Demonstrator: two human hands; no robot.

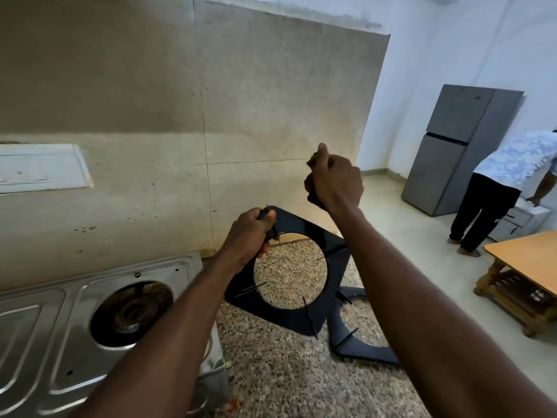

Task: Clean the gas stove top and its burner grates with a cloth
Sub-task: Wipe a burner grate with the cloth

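One burner grate (304, 226) is held up on edge just to the right of the stove top (75, 342), tilted, its lower corner down near the speckled surface (286, 381). The left hand (250, 233) grips the grate's upper left corner, fingers curled round the frame. The right hand (334, 182) is raised above the grate, further right of the stove, clenched into a fist round a dark cloth (314, 199), with the thumb sticking up; only small folds of the cloth show below and in front of the fist, clear of the grate. A second grate (367, 356) lies flat on the surface, right of the stove and partly behind the held one. The stove's right burner (129, 312) sits uncovered in its round well, brown with grime. Far to the right of the stove, across the floor, stands a grey fridge (461, 152), another person (506, 182) bends over a white drawer unit (524, 220), and a wooden table (530, 263) stands nearer.
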